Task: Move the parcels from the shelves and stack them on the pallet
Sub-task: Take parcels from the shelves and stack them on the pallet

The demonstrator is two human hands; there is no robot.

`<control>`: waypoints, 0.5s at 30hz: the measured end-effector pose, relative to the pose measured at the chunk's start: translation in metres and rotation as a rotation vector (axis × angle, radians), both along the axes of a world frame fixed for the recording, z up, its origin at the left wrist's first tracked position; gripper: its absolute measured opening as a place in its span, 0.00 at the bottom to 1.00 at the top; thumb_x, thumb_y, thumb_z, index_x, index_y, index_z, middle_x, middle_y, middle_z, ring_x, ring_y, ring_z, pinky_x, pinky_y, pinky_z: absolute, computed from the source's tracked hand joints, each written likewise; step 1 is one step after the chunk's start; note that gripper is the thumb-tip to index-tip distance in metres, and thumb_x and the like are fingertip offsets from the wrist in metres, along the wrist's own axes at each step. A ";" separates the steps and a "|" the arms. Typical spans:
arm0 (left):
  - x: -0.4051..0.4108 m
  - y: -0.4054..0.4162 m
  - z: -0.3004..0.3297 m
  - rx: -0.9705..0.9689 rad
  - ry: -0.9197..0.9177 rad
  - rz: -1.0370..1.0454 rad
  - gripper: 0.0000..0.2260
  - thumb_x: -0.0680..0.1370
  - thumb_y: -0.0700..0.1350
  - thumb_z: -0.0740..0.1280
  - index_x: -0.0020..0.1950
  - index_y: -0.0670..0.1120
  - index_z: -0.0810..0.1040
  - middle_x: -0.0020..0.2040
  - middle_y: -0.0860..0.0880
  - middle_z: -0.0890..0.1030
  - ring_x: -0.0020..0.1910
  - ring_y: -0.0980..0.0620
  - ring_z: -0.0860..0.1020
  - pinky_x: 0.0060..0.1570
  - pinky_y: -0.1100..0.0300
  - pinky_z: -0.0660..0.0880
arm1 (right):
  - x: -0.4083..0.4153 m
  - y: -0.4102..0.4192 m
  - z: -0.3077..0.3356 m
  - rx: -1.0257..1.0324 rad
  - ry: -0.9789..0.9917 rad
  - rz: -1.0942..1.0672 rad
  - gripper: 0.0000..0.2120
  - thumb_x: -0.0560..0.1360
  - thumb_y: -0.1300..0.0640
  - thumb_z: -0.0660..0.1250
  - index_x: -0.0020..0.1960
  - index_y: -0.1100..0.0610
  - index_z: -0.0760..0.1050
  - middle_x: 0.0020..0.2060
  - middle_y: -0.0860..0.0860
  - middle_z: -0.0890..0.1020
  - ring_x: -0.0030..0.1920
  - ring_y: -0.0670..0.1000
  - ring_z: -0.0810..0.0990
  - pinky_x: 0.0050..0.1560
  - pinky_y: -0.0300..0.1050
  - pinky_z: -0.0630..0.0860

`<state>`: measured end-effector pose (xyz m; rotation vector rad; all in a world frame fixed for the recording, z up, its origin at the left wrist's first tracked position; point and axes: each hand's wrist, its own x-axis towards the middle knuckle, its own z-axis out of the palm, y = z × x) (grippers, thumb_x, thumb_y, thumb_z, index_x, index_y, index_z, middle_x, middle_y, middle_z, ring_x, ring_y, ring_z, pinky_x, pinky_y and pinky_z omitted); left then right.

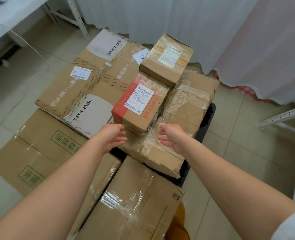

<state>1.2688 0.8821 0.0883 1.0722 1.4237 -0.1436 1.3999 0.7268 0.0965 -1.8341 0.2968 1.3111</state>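
**Hands open at the near end of the red-and-brown parcel**

Both hands are empty, with fingers spread and loosely curled. The left hand [112, 137] and right hand [171, 135] hover on either side of the near end of the red-and-brown parcel [139, 104], which lies just beyond the fingertips and between them, apparently untouched. It rests on a flat, tape-wrapped carton [181, 118] on the black pallet [210, 115]. Beyond it sits a small brown parcel [167, 59]; beyond the left hand lies the wide TP-LINK carton [91, 80].
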 end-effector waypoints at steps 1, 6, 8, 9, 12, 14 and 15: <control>-0.007 -0.003 0.010 -0.012 -0.011 -0.038 0.12 0.82 0.41 0.63 0.65 0.39 0.73 0.53 0.42 0.80 0.45 0.43 0.82 0.39 0.55 0.78 | -0.006 -0.002 0.008 0.007 0.002 -0.009 0.15 0.81 0.60 0.59 0.67 0.59 0.71 0.50 0.52 0.77 0.54 0.53 0.81 0.54 0.47 0.79; -0.042 -0.003 0.058 0.066 -0.075 -0.126 0.13 0.82 0.41 0.62 0.66 0.39 0.73 0.55 0.41 0.81 0.45 0.44 0.82 0.40 0.57 0.78 | -0.042 -0.012 0.056 0.077 -0.024 -0.067 0.13 0.81 0.59 0.59 0.64 0.59 0.74 0.52 0.54 0.82 0.49 0.52 0.82 0.51 0.45 0.80; -0.057 -0.002 0.076 0.099 -0.100 -0.174 0.13 0.82 0.41 0.62 0.65 0.38 0.74 0.55 0.41 0.81 0.44 0.44 0.82 0.42 0.57 0.79 | -0.059 -0.021 0.080 0.124 -0.044 -0.118 0.13 0.82 0.58 0.59 0.64 0.59 0.75 0.50 0.54 0.83 0.51 0.53 0.83 0.53 0.45 0.80; -0.064 -0.002 0.084 0.110 -0.112 -0.193 0.13 0.82 0.41 0.62 0.65 0.38 0.74 0.53 0.42 0.81 0.43 0.45 0.81 0.42 0.57 0.78 | -0.068 -0.026 0.092 0.144 -0.055 -0.148 0.13 0.82 0.58 0.60 0.63 0.58 0.75 0.49 0.54 0.83 0.52 0.53 0.83 0.54 0.45 0.80; -0.090 -0.008 0.114 0.120 -0.169 -0.262 0.11 0.82 0.41 0.62 0.62 0.39 0.76 0.48 0.44 0.81 0.41 0.46 0.80 0.42 0.56 0.77 | -0.108 -0.044 0.135 0.230 -0.129 -0.272 0.12 0.81 0.60 0.60 0.62 0.59 0.76 0.47 0.54 0.83 0.49 0.51 0.82 0.55 0.46 0.79; -0.108 -0.017 0.140 0.103 -0.224 -0.318 0.10 0.83 0.42 0.61 0.61 0.40 0.76 0.48 0.44 0.81 0.42 0.46 0.81 0.41 0.56 0.77 | -0.140 -0.057 0.167 0.297 -0.177 -0.352 0.12 0.81 0.60 0.60 0.62 0.59 0.76 0.47 0.54 0.84 0.50 0.52 0.82 0.57 0.47 0.79; -0.117 -0.022 0.155 0.094 -0.248 -0.347 0.09 0.83 0.42 0.61 0.60 0.41 0.76 0.48 0.44 0.81 0.42 0.46 0.81 0.40 0.56 0.77 | -0.156 -0.062 0.183 0.327 -0.195 -0.383 0.12 0.81 0.60 0.60 0.62 0.59 0.76 0.47 0.55 0.84 0.51 0.53 0.82 0.58 0.47 0.79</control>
